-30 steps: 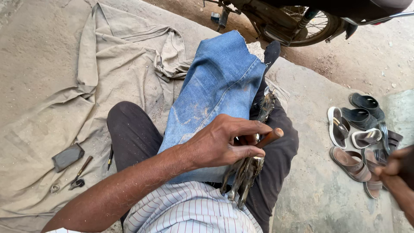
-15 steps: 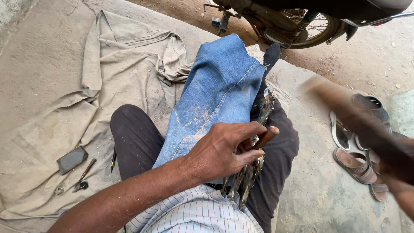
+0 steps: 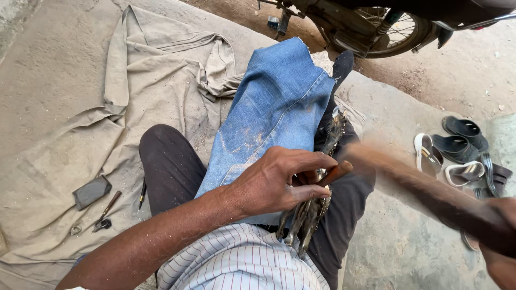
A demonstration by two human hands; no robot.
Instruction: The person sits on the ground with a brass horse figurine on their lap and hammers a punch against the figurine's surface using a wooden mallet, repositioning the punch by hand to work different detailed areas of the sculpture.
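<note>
My left hand [image 3: 279,182] is closed around a small tool with a brown wooden handle [image 3: 336,173], pressing it against a dark carved piece [image 3: 310,215] that lies along my lap. A blue denim cloth [image 3: 274,113] covers my leg beneath the piece. At the lower right my right hand [image 3: 500,263] grips a long wooden club [image 3: 424,188]. The club is blurred by motion, and its far end is close to the tool's handle.
A beige cloth [image 3: 70,134] is spread over the ground at left, with a grey block [image 3: 91,191], a small hand tool [image 3: 107,208], a pencil [image 3: 142,193] and a metal ring [image 3: 75,230] on it. Several sandals [image 3: 462,150] lie at right. A motorcycle [image 3: 371,21] stands behind.
The wooden club came in from the right and swung toward the tool's handle. My left hand has kept its grip on the tool at the carved piece.
</note>
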